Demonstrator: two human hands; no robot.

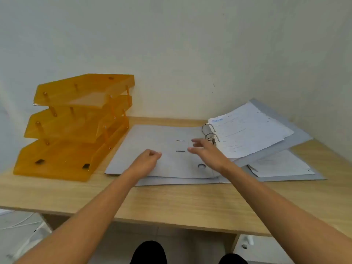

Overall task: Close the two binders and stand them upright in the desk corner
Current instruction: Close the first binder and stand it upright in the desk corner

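Observation:
Two grey binders lie open and overlapping on the wooden desk [171,202]. The upper binder [144,141] has its left cover flat, its metal rings [209,130] standing up, and white papers [247,130] fanned to the right. A second binder [297,176] lies beneath it, showing at the front and right with a sheet on it. My left hand [146,159] hovers over the upper binder's left cover with fingers curled and nothing in it. My right hand [207,151] is just left of the rings, fingers spread, holding nothing.
An orange three-tier paper tray [76,128] stands at the desk's back left, its edge close to the upper binder's left cover. White walls meet in a corner behind the papers at the right. Drawer fronts show below the desk.

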